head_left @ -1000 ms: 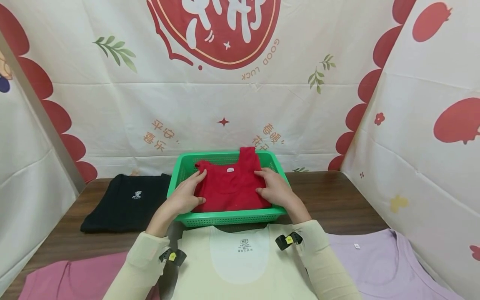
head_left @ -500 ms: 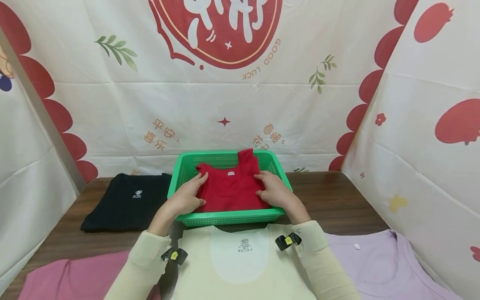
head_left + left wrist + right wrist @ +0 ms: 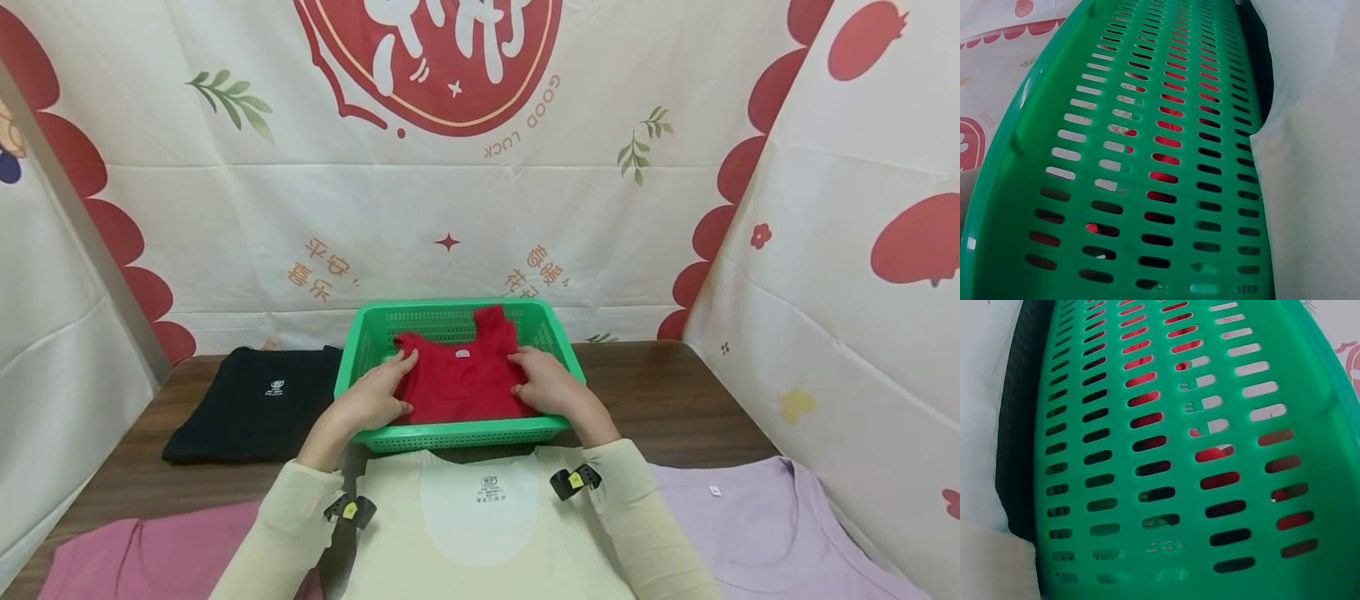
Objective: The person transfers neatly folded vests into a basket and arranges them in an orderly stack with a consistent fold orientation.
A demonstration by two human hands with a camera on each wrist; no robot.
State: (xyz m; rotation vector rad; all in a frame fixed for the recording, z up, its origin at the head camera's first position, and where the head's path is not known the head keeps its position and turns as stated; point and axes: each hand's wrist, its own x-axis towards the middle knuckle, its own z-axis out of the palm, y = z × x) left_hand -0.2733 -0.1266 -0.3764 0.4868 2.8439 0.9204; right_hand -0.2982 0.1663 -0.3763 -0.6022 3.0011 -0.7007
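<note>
Two hands reach over the near rim of a green basket [image 3: 465, 435], one on each side of the red garment [image 3: 457, 387] lying inside it. The left hand [image 3: 366, 398] meets the garment's left side, thumb spread away from the fingers, which lie fairly straight. The right hand [image 3: 552, 385] mirrors it on the right side, fingers extended, thumb apart, fingertips against the cloth. The garment's neckline and small pale label [image 3: 462, 353] face up, and one strap sticks up at the far right, inside the basket. Both wrists carry black bands [image 3: 350, 511] over pale sleeves [image 3: 633, 500].

The basket stands at the far middle of the brown worktop [image 3: 667, 400], before a printed cloth backdrop [image 3: 390, 217]. Just left of it lies a folded black garment [image 3: 243, 408]; a pink garment [image 3: 165, 550] is at the near left, a cream garment [image 3: 480, 533] directly on the near side, and a lilac garment [image 3: 757, 525] at the near right. Down by the wrists, the slotted basket wall blocks most of the sight; the red showing through is probably that same garment.
</note>
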